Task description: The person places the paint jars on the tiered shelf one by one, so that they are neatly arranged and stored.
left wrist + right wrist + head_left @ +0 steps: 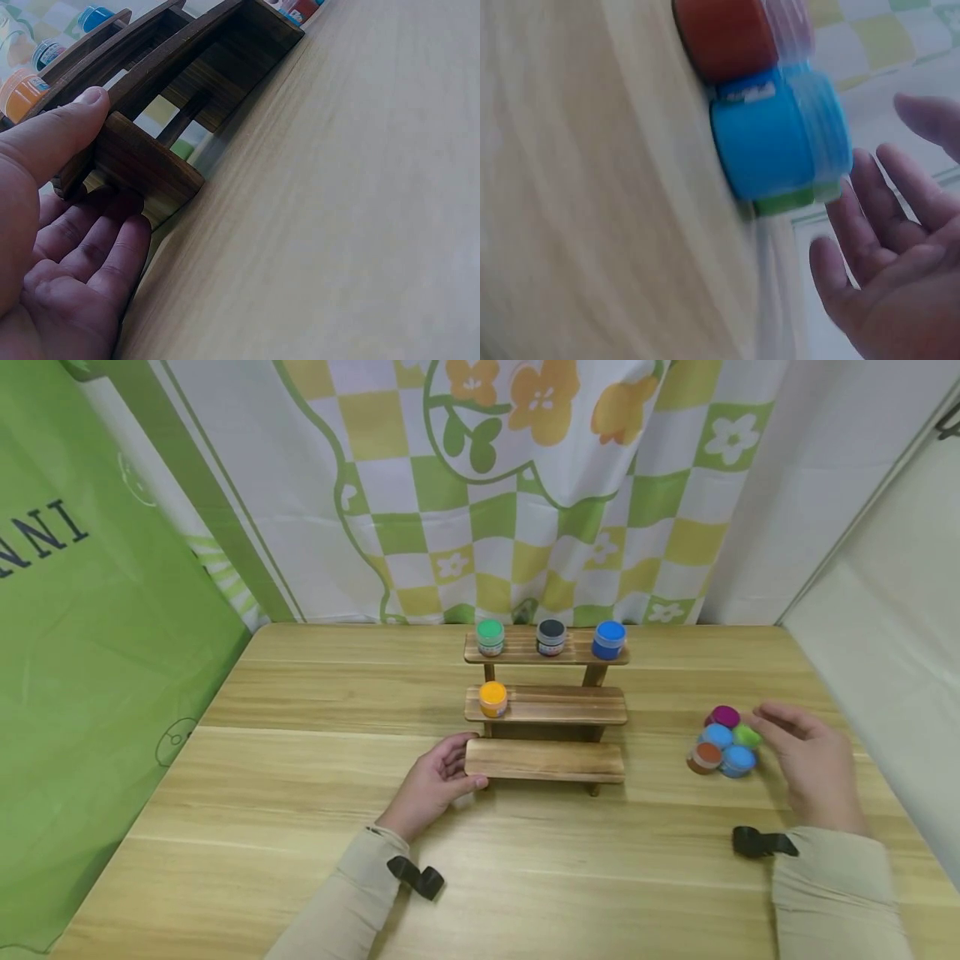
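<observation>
My left hand (432, 781) holds the left end of the lowest step of a three-tier wooden stand (543, 761). In the left wrist view the thumb lies on the step's edge, with the fingers (124, 259) curled in below. On the top step sit a green paint jar (491, 637), a black one (551, 637) and a blue one (609, 641). An orange jar (492, 699) stands at the left of the middle step. My right hand (813, 764), fingers loosely bent and holding nothing, is just right of several clustered jars, nearest the light green jar (747, 737).
The cluster right of the stand also has a purple jar (723, 718), a brown jar (706, 757) and two light blue jars, the front one (738, 761) seen close in the right wrist view. A checked, flowered curtain (540, 543) hangs behind the wooden table (300, 760).
</observation>
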Demonstrator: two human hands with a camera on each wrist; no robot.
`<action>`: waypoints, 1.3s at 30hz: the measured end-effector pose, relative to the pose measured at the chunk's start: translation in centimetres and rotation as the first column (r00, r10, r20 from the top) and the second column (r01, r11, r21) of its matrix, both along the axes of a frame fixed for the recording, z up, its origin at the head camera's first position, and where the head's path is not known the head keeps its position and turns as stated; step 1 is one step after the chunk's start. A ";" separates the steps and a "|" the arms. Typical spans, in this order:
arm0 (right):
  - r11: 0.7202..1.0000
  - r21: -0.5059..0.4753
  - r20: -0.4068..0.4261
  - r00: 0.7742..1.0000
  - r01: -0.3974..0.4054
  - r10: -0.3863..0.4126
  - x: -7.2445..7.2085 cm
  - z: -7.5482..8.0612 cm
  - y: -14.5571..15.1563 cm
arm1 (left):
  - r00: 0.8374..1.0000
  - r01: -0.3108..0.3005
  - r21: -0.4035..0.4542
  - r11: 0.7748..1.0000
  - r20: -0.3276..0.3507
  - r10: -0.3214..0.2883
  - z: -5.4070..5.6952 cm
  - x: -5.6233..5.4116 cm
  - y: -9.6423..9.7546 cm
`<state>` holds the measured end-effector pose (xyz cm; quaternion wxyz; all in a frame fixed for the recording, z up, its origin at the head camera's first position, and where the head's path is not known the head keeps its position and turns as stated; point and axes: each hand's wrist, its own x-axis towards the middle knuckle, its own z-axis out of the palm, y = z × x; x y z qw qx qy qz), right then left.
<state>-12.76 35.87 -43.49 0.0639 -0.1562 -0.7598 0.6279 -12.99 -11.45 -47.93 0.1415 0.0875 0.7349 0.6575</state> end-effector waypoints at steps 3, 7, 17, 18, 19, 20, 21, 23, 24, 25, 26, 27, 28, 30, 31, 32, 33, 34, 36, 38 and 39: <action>0.993 -0.094 -0.050 0.996 -0.072 0.067 0.1 -0.6 0.7 | 1.000 0.001 -0.002 1.000 0.000 -0.001 -0.1 0.0 0.0; 0.984 0.072 -0.019 0.986 -0.162 0.164 0.2 -1.1 1.3 | 1.000 0.004 -0.003 1.000 -0.004 -0.004 -0.2 -0.1 0.0; 0.879 0.398 0.151 0.964 -0.262 0.219 0.5 -1.6 2.0 | 1.000 0.007 -0.003 1.000 -0.005 -0.007 -0.2 -0.1 0.0; 0.873 0.409 0.159 0.963 -0.264 0.217 0.5 -1.6 2.1 | 1.000 0.008 -0.003 1.000 -0.004 -0.008 -0.2 -0.1 0.0; 0.871 0.412 0.167 0.962 -0.267 0.215 0.5 -1.6 2.1 | 1.000 0.008 -0.003 1.000 -0.005 -0.008 -0.2 -0.1 0.0; 0.870 0.415 0.175 0.961 -0.267 0.212 0.5 -1.6 2.2 | 1.000 0.008 -0.003 1.000 -0.005 -0.008 -0.2 -0.1 0.0; 0.870 0.415 0.180 0.961 -0.268 0.210 0.5 -1.7 2.2 | 1.000 0.008 -0.002 1.000 -0.006 -0.008 -0.2 -0.1 0.0; 0.873 0.407 0.191 0.960 -0.269 0.207 0.4 -1.7 2.3 | 1.000 0.009 0.000 1.000 -0.006 -0.009 -0.2 -0.1 0.0; 0.872 0.407 0.195 0.959 -0.272 0.207 0.4 -1.7 2.3 | 1.000 0.009 0.001 1.000 -0.007 -0.009 -0.2 -0.1 0.0; 0.875 0.399 0.199 0.958 -0.274 0.209 0.4 -1.8 2.3 | 1.000 0.010 0.000 1.000 -0.008 -0.010 -0.2 -0.1 0.0; 0.876 0.397 0.201 0.957 -0.276 0.210 0.4 -1.8 2.3 | 1.000 0.010 0.001 1.000 -0.009 -0.010 -0.2 0.0 -0.1; 0.876 0.395 0.206 0.956 -0.278 0.210 0.4 -1.8 2.3 | 1.000 0.010 0.001 1.000 -0.010 -0.010 -0.2 0.0 -0.1; 0.879 0.388 0.206 0.955 -0.279 0.212 0.4 -1.8 2.3 | 1.000 0.010 0.001 1.000 -0.010 -0.010 -0.2 0.0 -0.1; 0.883 0.376 0.206 0.955 -0.280 0.215 0.4 -1.9 2.2 | 1.000 0.009 0.001 1.000 -0.009 -0.009 -0.2 0.0 -0.1; 0.891 0.361 0.202 0.955 -0.277 0.215 0.4 -1.9 2.2 | 1.000 0.009 0.001 1.000 -0.009 -0.009 -0.2 0.0 0.0; 0.895 0.353 0.201 0.956 -0.274 0.213 0.4 -1.9 2.1 | 1.000 0.008 0.000 1.000 -0.008 -0.008 -0.1 0.0 0.0; 0.900 0.342 0.202 0.956 -0.271 0.211 0.4 -1.9 2.1 | 1.000 0.009 0.000 1.000 -0.007 -0.009 -0.1 0.0 0.0; 0.904 0.332 0.201 0.957 -0.268 0.210 0.4 -2.0 2.0 | 1.000 0.009 0.000 1.000 -0.007 -0.009 -0.1 0.0 0.0; 0.906 0.328 0.213 0.955 -0.267 0.204 0.3 -1.9 2.0 | 1.000 0.010 0.000 1.000 -0.007 -0.010 -0.1 0.0 0.0; 0.906 0.331 0.224 0.955 -0.264 0.197 0.3 -1.9 1.9 | 1.000 0.011 0.002 1.000 -0.007 -0.011 0.0 0.0 0.0; 0.908 0.326 0.224 0.955 -0.262 0.195 0.3 -1.9 1.9 | 1.000 0.011 0.004 1.000 -0.007 -0.011 0.0 0.0 0.0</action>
